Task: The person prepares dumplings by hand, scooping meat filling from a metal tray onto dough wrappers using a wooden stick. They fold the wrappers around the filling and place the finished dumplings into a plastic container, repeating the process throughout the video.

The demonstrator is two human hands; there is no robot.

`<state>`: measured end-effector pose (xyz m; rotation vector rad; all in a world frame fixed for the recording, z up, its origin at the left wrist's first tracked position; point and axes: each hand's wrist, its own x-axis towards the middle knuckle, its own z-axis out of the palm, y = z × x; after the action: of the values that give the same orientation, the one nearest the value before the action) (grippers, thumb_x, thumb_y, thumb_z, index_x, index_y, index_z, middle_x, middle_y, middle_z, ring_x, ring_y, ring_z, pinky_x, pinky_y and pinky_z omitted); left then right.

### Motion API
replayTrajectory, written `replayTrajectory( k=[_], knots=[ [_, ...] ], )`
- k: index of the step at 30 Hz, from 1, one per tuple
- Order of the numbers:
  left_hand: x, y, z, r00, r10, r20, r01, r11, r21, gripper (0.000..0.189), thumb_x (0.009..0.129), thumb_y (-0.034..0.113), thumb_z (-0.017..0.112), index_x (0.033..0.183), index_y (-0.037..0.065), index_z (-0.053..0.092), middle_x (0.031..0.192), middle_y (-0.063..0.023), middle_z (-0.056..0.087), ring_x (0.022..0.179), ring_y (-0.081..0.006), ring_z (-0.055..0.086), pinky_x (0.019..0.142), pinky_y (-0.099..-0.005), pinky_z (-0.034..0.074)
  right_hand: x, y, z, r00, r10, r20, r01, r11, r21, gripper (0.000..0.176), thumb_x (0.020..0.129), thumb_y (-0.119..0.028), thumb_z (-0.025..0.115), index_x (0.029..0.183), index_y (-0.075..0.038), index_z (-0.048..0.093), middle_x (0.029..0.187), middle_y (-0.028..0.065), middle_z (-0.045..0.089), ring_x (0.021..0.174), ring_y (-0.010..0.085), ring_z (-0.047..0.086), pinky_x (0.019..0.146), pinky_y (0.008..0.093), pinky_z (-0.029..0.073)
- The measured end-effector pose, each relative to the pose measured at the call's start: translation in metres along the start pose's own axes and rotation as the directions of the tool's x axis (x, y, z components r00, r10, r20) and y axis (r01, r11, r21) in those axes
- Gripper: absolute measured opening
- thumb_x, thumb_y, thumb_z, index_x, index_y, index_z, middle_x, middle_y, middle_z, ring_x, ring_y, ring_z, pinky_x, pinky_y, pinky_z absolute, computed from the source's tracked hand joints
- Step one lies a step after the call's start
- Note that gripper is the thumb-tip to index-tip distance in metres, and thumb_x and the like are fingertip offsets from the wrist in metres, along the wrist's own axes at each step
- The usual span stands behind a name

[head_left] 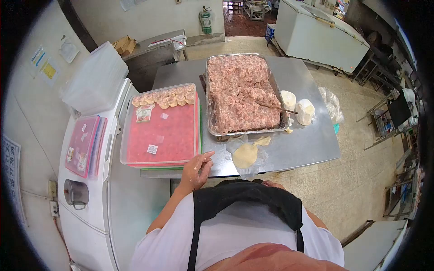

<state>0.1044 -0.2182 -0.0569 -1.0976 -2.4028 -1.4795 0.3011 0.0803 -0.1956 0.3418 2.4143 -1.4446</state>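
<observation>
In the head view, I am seeing a thin, round dough wrapper (244, 156) lying near the table's front edge, in front of the meat tray. It is looking pale yellow, smooth and nearly circular, and it is resting on crumpled, clear plastic film (260, 167). An uneven dough scrap (262, 141) is lying just beside its upper right side.

The left hand (196, 172) is hovering by the near right corner of the shallow plastic container (174, 135). I am seeing its fingers loosely bent and moderately apart, holding nothing that I can make out, with pale bits clinging to the skin. The right hand (273, 184) is showing only as a sliver beyond the black apron (244, 194), so I cannot tell how its fingers are standing or whether they are holding anything.

The container is showing a flat red surface with rounded corners, and small, pleated, filled pieces (174, 98) are sitting in close rows along its far end. To its right, coarse, moist pink ground meat (239, 99) is filling the rectangular metal tray (209, 113), its surface lumpy and uneven. A slim brown stick (282, 109) is leaning out over the tray's right rim. Two whitish, rounded lumps (288, 99) are standing beside that rim on the smooth, grey metal table (312, 144).
</observation>
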Motion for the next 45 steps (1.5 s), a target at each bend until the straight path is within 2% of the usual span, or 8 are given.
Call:
replayTrajectory(
  k=[15, 28, 31, 33, 35, 37, 44, 45],
  knots=[
    [0.026, 0.04, -0.017, 0.986, 0.139, 0.096, -0.142, 0.99, 0.025, 0.033, 0.086, 0.006, 0.061, 0.118, 0.007, 0.06, 0.082, -0.012, 0.064, 0.069, -0.0237, 0.061, 0.062, -0.0326, 0.05, -0.015, 0.0, -0.008, 0.999, 0.05, 0.008, -0.049, 0.999, -0.014, 0.035, 0.092, -0.028, 0.052, 0.121, -0.007, 0.055, 0.095, 0.0235, 0.065, 0.09, 0.0376, 0.063, 0.079, 0.0407, 0.048],
    [0.002, 0.031, -0.029, 0.98, 0.069, 0.184, -0.071, 0.997, 0.005, 0.035, 0.086, 0.008, 0.058, 0.122, 0.009, 0.058, 0.082, -0.0111, 0.062, 0.072, -0.026, 0.06, 0.064, -0.0344, 0.048, -0.033, -0.007, 0.0, 0.997, 0.072, -0.013, -0.073, 0.996, -0.052, 0.036, 0.092, -0.026, 0.052, 0.123, -0.007, 0.053, 0.095, 0.0241, 0.065, 0.09, 0.0376, 0.063, 0.079, 0.0408, 0.048],
    [0.005, 0.031, -0.028, 0.966, 0.183, 0.182, -0.194, 0.98, 0.043, 0.036, 0.084, 0.002, 0.059, 0.121, 0.005, 0.058, 0.08, -0.0086, 0.063, 0.069, -0.019, 0.06, 0.063, -0.0305, 0.049, -0.042, -0.006, 0.005, 0.996, 0.085, -0.035, -0.087, 0.995, -0.051, 0.037, 0.092, -0.026, 0.052, 0.124, -0.007, 0.053, 0.095, 0.0242, 0.065, 0.09, 0.0376, 0.063, 0.079, 0.0409, 0.048],
    [0.007, 0.027, -0.028, 0.96, 0.148, 0.237, -0.163, 0.986, 0.046, 0.032, 0.088, 0.012, 0.056, 0.12, 0.009, 0.057, 0.085, -0.0121, 0.063, 0.077, -0.0289, 0.06, 0.069, -0.0384, 0.048, -0.05, -0.005, 0.008, 0.993, 0.102, -0.053, -0.105, 0.993, -0.045, 0.037, 0.092, -0.026, 0.052, 0.125, -0.008, 0.052, 0.095, 0.0243, 0.064, 0.09, 0.0376, 0.063, 0.079, 0.0409, 0.048],
    [0.01, 0.025, -0.029, 0.956, 0.162, 0.244, -0.174, 0.984, 0.029, 0.033, 0.088, 0.011, 0.056, 0.121, 0.01, 0.057, 0.086, -0.0121, 0.063, 0.077, -0.0293, 0.061, 0.068, -0.0383, 0.048, -0.06, -0.001, 0.011, 0.99, 0.123, -0.073, -0.126, 0.991, -0.037, 0.037, 0.092, -0.026, 0.052, 0.125, -0.008, 0.052, 0.095, 0.0244, 0.064, 0.09, 0.0376, 0.063, 0.079, 0.0409, 0.048],
    [0.014, 0.022, -0.026, 0.938, 0.281, 0.202, -0.295, 0.954, 0.044, 0.036, 0.085, 0.005, 0.06, 0.121, 0.006, 0.058, 0.081, -0.0093, 0.063, 0.07, -0.0214, 0.061, 0.065, -0.0319, 0.05, -0.071, 0.005, 0.012, 0.984, 0.147, -0.098, -0.15, 0.988, -0.026, 0.037, 0.092, -0.025, 0.052, 0.125, -0.008, 0.052, 0.095, 0.0245, 0.064, 0.09, 0.0376, 0.063, 0.079, 0.0409, 0.048],
    [0.022, 0.019, 0.008, 0.951, 0.208, 0.227, -0.21, 0.978, -0.013, 0.037, 0.087, 0.007, 0.06, 0.124, 0.008, 0.056, 0.083, -0.009, 0.064, 0.07, -0.0186, 0.061, 0.065, -0.0307, 0.05, -0.117, 0.041, -0.003, 0.943, 0.272, -0.192, -0.274, 0.962, 0.018, 0.038, 0.092, -0.025, 0.052, 0.127, -0.008, 0.051, 0.095, 0.0248, 0.064, 0.09, 0.0376, 0.063, 0.078, 0.041, 0.048],
    [0.024, 0.018, 0.015, 0.969, 0.12, 0.217, -0.117, 0.993, -0.023, 0.037, 0.087, 0.007, 0.06, 0.124, 0.008, 0.056, 0.084, -0.0088, 0.063, 0.07, -0.0182, 0.06, 0.065, -0.0299, 0.049, -0.122, 0.046, -0.011, 0.939, 0.276, -0.206, -0.279, 0.96, 0.015, 0.038, 0.092, -0.025, 0.052, 0.127, -0.008, 0.051, 0.095, 0.0248, 0.064, 0.09, 0.0376, 0.063, 0.078, 0.041, 0.048]
  ],
)
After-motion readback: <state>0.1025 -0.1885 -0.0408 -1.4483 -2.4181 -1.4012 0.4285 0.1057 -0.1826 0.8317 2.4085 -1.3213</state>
